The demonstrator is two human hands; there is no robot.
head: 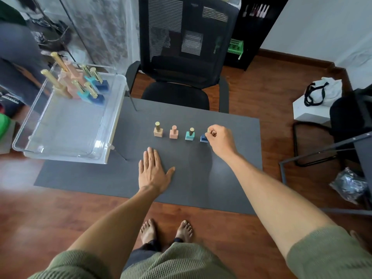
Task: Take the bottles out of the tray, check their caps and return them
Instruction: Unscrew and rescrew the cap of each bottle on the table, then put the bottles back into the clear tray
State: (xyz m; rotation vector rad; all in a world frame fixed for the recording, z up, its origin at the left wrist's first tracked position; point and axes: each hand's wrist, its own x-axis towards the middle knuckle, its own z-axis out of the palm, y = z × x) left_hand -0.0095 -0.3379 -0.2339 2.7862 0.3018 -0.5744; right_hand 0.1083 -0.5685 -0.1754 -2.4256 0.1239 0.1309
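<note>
**Head view: four bottles out, the rest in the tray**

The clear tray (66,125) holds bottles (80,85) clustered at its far end. On the grey tabletop (100,178) four stand in a row. Left hand (154,172) rests flat, grip relaxed; right hand (219,138) pinches the blue bottle (203,137) at its gold cap.

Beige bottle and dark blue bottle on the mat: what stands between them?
In the head view, between the beige bottle and the dark blue bottle stand a pink bottle and a teal bottle.

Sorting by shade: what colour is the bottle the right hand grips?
Dark blue bottle with a gold cap, gripped by the right hand; head view.
</note>
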